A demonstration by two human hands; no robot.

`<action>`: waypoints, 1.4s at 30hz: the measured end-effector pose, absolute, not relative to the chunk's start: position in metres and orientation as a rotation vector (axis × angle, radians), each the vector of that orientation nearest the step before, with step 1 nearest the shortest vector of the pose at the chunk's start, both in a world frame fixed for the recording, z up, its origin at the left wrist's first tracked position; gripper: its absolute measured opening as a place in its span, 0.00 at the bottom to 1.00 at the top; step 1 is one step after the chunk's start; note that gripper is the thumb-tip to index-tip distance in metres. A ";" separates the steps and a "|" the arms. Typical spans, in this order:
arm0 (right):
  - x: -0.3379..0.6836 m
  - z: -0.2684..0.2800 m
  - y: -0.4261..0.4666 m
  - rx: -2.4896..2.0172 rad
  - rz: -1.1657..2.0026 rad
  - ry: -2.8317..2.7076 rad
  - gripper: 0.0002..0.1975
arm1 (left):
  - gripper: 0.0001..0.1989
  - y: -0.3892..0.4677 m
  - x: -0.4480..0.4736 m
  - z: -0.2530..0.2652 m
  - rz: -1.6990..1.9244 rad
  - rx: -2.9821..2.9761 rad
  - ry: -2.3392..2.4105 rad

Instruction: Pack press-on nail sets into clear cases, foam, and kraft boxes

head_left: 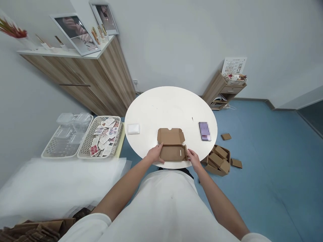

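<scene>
A brown cardboard mailer box lies on the white oval table near its front edge, its lid folded back away from me. Inside the tray part a small white strip shows toward the right. My left hand grips the box's left side, thumb along the near corner. At the right end, my right hand pinches the side flap, which stands partly up. Some fingertips are hidden behind the cardboard.
On the table lie a white packet at left and a purple, pixelated item at right. A carton of folded boxes stands on the floor at right. Baskets of cards and clear plastic cases sit at left.
</scene>
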State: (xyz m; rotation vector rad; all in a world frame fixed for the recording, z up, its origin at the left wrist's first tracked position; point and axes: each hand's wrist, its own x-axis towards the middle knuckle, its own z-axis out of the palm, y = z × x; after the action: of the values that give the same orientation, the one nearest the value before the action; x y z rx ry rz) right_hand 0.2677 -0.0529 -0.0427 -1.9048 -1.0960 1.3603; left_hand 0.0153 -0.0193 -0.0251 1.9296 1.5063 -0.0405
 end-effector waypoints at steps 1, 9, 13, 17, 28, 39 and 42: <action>0.267 -0.042 -0.051 -1.911 1.335 -1.106 0.28 | 0.58 -0.020 0.016 -0.025 -0.049 1.936 1.509; 0.252 -0.043 -0.040 -2.070 1.205 -1.543 0.17 | 0.57 -0.027 0.021 -0.023 -0.051 1.861 1.541; 0.248 -0.043 -0.036 -2.191 1.113 -1.609 0.08 | 0.57 -0.032 0.023 -0.023 -0.019 1.827 1.553; 0.246 -0.042 -0.028 -2.313 1.018 -1.777 0.04 | 0.56 -0.035 0.025 -0.025 0.016 1.775 1.585; 0.259 -0.032 -0.029 -2.292 1.063 -1.773 0.19 | 0.54 -0.032 0.041 -0.022 0.021 1.668 1.605; 0.282 -0.033 -0.021 -1.945 1.433 -1.574 0.27 | 0.29 -0.040 0.068 -0.027 0.477 1.391 1.614; 0.289 -0.035 -0.011 -1.879 1.476 -1.517 0.28 | 0.30 -0.030 0.078 -0.026 0.473 1.409 1.628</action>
State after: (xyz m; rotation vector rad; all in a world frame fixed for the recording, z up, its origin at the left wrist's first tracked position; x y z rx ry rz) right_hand 0.2892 -0.0110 -0.0351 -1.8789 -1.5168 1.4757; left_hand 0.0784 -0.0298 -0.0262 1.4085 1.6279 0.4730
